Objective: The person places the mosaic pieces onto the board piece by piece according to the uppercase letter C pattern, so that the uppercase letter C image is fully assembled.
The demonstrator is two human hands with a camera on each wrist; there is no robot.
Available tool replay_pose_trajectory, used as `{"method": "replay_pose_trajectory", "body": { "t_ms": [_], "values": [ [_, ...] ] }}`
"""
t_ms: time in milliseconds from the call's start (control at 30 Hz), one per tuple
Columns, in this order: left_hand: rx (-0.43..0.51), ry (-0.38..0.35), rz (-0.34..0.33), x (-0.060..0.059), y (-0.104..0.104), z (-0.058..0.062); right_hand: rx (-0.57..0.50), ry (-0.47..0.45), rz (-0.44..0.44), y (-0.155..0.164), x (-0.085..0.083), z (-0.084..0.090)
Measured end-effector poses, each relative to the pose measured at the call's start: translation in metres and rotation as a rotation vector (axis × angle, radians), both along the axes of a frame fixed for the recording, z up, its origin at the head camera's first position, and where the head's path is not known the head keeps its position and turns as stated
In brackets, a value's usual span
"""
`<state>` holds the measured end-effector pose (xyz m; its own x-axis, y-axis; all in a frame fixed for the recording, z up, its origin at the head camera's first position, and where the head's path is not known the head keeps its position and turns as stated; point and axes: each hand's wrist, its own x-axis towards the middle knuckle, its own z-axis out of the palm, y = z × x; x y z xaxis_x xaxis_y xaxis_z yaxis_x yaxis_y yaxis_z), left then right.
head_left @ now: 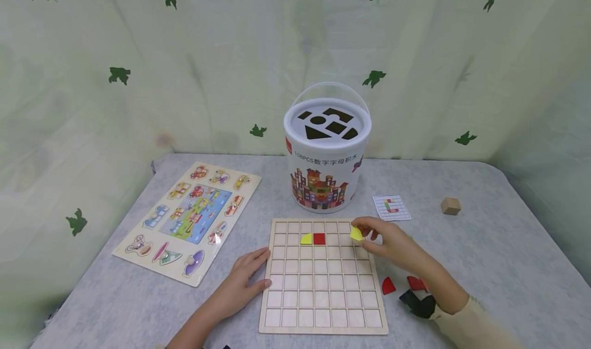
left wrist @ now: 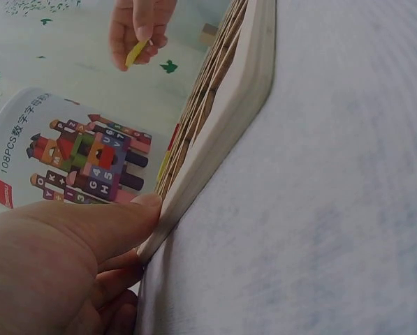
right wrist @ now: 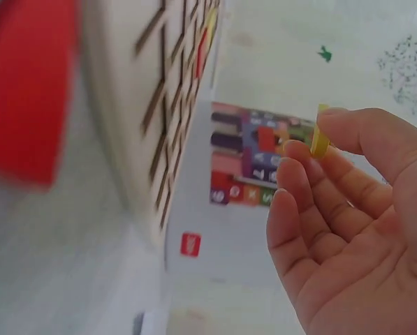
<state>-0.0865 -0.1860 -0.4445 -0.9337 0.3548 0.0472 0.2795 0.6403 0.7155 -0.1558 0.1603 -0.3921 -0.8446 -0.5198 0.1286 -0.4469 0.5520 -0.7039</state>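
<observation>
Holding a yellow piece (head_left: 356,233) in my right hand (head_left: 390,244), pinched between thumb and fingertips, just above the top right part of the grid board (head_left: 323,321). My left hand (head_left: 240,285) is lying flat, fingers relaxed, with the thumb pressing the board's left edge, steadying it on the bench (head_left: 508,267).

Two cells in the second row are already filled: a yellow quarter-round (head_left: 306,239) and a red square (head_left: 319,238), side by side. So I am judging this as the placing step, a third piece going in.

The pattern card (head_left: 391,207) is lying to the right of the bucket (head_left: 327,149). Spare red pieces (head_left: 389,286) are lying just off the board's right edge.

Next move, in my judgement: turning the piece to match the card, lowering it square into one cell, then letting go.
</observation>
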Motion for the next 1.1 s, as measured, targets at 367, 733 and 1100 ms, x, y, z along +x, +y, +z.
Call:
{"method": "replay_pose_trajectory", "body": {
  "t_ms": [367, 733, 1100],
  "values": [
    [0.004, -0.003, -0.004, 0.000, 0.001, 0.001, -0.041, -0.038, 0.116, -0.029, -0.025, -0.013],
    [0.000, 0.002, 0.003, -0.001, 0.001, 0.000, 0.082, -0.139, 0.129, -0.030, -0.035, -0.029],
    [0.008, -0.027, 0.017, -0.001, 0.001, 0.001, 0.085, -0.126, 0.132, -0.033, -0.035, -0.031]
  ]
}}
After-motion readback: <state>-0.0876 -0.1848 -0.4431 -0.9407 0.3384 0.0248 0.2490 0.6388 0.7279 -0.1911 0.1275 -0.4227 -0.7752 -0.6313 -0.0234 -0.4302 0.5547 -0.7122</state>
